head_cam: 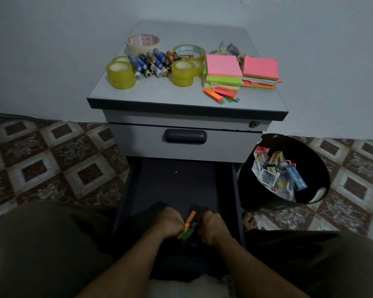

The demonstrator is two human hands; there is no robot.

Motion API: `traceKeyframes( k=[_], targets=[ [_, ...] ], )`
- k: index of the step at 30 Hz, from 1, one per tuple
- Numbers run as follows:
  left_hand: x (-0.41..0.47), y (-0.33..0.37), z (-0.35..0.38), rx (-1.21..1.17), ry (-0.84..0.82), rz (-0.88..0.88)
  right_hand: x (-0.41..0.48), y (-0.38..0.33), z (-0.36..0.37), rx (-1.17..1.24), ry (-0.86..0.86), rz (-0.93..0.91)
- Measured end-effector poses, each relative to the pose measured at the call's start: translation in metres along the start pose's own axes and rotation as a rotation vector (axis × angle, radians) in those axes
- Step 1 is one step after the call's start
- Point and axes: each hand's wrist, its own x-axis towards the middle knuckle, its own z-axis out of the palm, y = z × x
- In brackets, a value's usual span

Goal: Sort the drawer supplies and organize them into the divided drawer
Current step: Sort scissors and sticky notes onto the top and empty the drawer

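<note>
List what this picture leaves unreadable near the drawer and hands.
Drawer dividers: head view, too dark.
Strips: head view, left hand covers most; count unclear.
Right hand grip: head view, knuckles hide fingertips.
Grey items behind notes: head view, blurred, partly hidden.
Bin labels: head view, too small.

Tape rolls point(121, 75), heaped batteries point(153, 63) and stacked sticky notes point(223, 67) lie on the surface point(159, 91); orange and green paper strips point(187, 227) are held over the open dark drawer point(177, 179).

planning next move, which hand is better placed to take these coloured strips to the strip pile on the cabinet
Right, probably: left hand and right hand both hold the coloured strips, but the strip pile lies right of centre on the cabinet top.
</note>
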Motion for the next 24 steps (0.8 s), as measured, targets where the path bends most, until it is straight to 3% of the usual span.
traceKeyframes(
  k=[7, 13, 18, 22, 24],
  targets=[
    [-0.008, 0.005, 0.010, 0.163, 0.046, 0.066, 0.006, 0.000, 0.006, -0.049, -0.032, -0.002],
    [-0.010, 0.007, 0.007, 0.150, 0.045, 0.058, 0.010, 0.005, -0.001, -0.152, -0.089, -0.063],
    [-0.009, 0.008, 0.015, 0.210, 0.051, 0.074, 0.005, 0.003, -0.017, -0.313, -0.257, -0.176],
    [-0.006, 0.007, 0.019, 0.297, 0.043, 0.071, -0.004, -0.004, -0.018, -0.242, -0.265, -0.139],
    [-0.005, 0.005, 0.019, 0.284, 0.040, 0.054, -0.008, -0.002, -0.011, -0.348, -0.207, -0.215]
  ],
)
